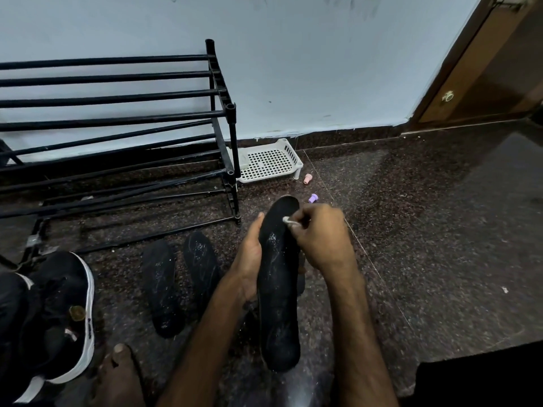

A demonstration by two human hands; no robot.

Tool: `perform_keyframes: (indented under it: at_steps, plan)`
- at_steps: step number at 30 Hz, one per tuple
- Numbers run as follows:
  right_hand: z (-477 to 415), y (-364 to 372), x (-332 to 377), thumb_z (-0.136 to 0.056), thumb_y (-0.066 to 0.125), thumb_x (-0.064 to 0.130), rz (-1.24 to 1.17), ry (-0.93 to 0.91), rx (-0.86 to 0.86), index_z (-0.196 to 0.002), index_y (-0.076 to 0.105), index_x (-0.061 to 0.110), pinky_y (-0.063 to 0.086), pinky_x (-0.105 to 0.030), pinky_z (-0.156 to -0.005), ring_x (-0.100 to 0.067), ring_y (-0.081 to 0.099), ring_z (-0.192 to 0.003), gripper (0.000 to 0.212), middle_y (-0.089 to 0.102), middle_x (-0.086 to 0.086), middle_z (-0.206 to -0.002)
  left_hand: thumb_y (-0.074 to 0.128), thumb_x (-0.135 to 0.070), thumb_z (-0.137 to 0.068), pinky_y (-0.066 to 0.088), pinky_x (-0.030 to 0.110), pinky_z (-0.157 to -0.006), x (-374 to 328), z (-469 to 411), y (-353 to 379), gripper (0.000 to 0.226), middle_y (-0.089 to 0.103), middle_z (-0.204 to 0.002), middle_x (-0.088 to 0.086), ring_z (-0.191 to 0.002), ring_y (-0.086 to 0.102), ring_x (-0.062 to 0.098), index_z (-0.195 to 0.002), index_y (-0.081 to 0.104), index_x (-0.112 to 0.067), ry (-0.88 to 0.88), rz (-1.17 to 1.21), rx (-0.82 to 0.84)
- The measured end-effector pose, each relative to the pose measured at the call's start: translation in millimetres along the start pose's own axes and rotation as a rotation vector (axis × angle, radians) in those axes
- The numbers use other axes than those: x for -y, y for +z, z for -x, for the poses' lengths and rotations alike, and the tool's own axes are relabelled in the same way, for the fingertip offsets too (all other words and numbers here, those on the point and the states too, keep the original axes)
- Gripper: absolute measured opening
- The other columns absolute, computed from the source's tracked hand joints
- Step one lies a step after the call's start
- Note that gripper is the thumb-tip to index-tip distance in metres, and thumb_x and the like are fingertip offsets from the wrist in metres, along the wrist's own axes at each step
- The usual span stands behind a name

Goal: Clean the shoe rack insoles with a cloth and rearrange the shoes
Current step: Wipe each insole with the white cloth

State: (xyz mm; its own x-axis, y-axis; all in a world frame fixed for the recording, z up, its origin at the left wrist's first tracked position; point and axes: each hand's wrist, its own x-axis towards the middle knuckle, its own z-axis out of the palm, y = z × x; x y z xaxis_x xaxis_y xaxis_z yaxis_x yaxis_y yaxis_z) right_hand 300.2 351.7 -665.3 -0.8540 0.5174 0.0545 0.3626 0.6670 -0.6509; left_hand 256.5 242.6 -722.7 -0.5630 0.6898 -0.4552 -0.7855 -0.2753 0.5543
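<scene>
My left hand (pixel 248 259) grips a long black insole (pixel 279 289) along its left edge and holds it tilted above the floor. My right hand (pixel 320 236) is closed on a small white cloth (pixel 288 221) pressed against the insole's upper part. The insole carries whitish scuffs. Two more black insoles (pixel 161 286) (pixel 202 259) lie side by side on the floor to the left. A black shoe with a white sole (pixel 63 315) sits at the lower left. The black metal shoe rack (pixel 117 118) stands empty against the wall.
A white perforated plastic tray (pixel 269 161) lies on the floor beside the rack. A small pink cap (pixel 307 178) and a purple one (pixel 313 198) sit near it. My bare foot (pixel 120 374) rests at the bottom. A brown door (pixel 484 60) stands at the right.
</scene>
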Motion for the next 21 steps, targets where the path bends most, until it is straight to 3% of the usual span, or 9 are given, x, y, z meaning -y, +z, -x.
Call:
perform_keyframes:
  at_steps: [2, 5, 7, 9, 13, 17, 19, 21]
  plan:
    - [3, 3, 9, -0.084, 0.075, 0.017, -0.070, -0.081, 0.097, -0.084, 0.075, 0.016, 0.053, -0.017, -0.072, -0.006, 0.066, -0.072, 0.002, 0.072, 0.005, -0.082, 0.032, -0.057, -0.099, 0.058, 0.031, -0.064, 1, 0, 2, 0.064, 0.072, -0.085, 0.013, -0.075, 0.070, 0.024, -0.098, 0.073, -0.008, 0.016, 0.019, -0.007]
    - [-1, 7, 14, -0.087, 0.072, 0.016, -0.092, -0.092, -0.044, -0.092, 0.075, 0.013, 0.042, -0.002, -0.064, -0.003, 0.062, -0.075, 0.006, 0.069, 0.007, -0.089, 0.032, -0.056, -0.100, 0.057, 0.029, -0.058, 0, 2, 5, 0.062, 0.071, -0.080, 0.013, -0.069, 0.070, 0.023, -0.096, 0.071, -0.008, 0.021, 0.004, 0.001]
    - [-3, 4, 5, -0.088, 0.070, 0.015, -0.015, 0.008, -0.161, -0.093, 0.073, 0.015, 0.043, -0.008, -0.069, -0.007, 0.061, -0.078, 0.006, 0.068, 0.004, -0.092, 0.029, -0.060, -0.099, 0.056, 0.028, -0.057, -2, 2, 4, 0.069, 0.069, -0.077, 0.013, -0.064, 0.067, 0.024, -0.092, 0.073, -0.007, 0.009, 0.000, 0.000]
    - [-3, 0, -4, -0.087, 0.071, 0.017, 0.050, 0.069, -0.111, -0.085, 0.072, 0.019, 0.051, -0.020, -0.072, -0.009, 0.063, -0.073, 0.003, 0.070, 0.004, -0.085, 0.029, -0.061, -0.098, 0.055, 0.028, -0.058, -2, 0, 0, 0.070, 0.069, -0.077, 0.013, -0.063, 0.066, 0.023, -0.093, 0.073, -0.006, 0.013, 0.012, -0.016]
    - [3, 3, 9, -0.084, 0.076, 0.019, -0.106, -0.039, 0.116, -0.082, 0.074, 0.015, 0.052, -0.014, -0.062, -0.007, 0.066, -0.063, 0.004, 0.073, 0.003, -0.076, 0.030, -0.055, -0.101, 0.057, 0.027, -0.062, 2, -1, 0, 0.068, 0.072, -0.078, 0.011, -0.069, 0.070, 0.019, -0.089, 0.078, -0.008, 0.036, -0.009, -0.008]
    - [-4, 6, 13, -0.088, 0.071, 0.021, -0.042, -0.020, -0.097, -0.093, 0.074, 0.016, 0.046, -0.004, -0.067, -0.006, 0.062, -0.074, 0.008, 0.071, 0.004, -0.091, 0.029, -0.057, -0.101, 0.056, 0.029, -0.066, -2, 3, 5, 0.064, 0.069, -0.090, 0.012, -0.079, 0.067, 0.022, -0.111, 0.069, -0.008, 0.044, -0.024, -0.031]
    - [-5, 2, 5, -0.088, 0.070, 0.019, 0.048, 0.061, -0.158, -0.091, 0.073, 0.017, 0.048, -0.016, -0.072, -0.010, 0.062, -0.077, 0.005, 0.071, 0.002, -0.092, 0.027, -0.059, -0.100, 0.055, 0.030, -0.062, -3, 3, 7, 0.068, 0.064, -0.088, 0.014, -0.075, 0.062, 0.025, -0.102, 0.072, -0.008, 0.041, -0.014, -0.047]
    - [-3, 1, 4, -0.086, 0.071, 0.020, 0.051, 0.070, -0.054, -0.086, 0.074, 0.017, 0.047, -0.017, -0.070, -0.010, 0.062, -0.071, 0.004, 0.073, 0.001, -0.086, 0.029, -0.058, -0.100, 0.055, 0.030, -0.059, -1, 2, 7, 0.069, 0.061, -0.084, 0.015, -0.071, 0.060, 0.025, -0.091, 0.074, -0.008, 0.041, -0.012, -0.044]
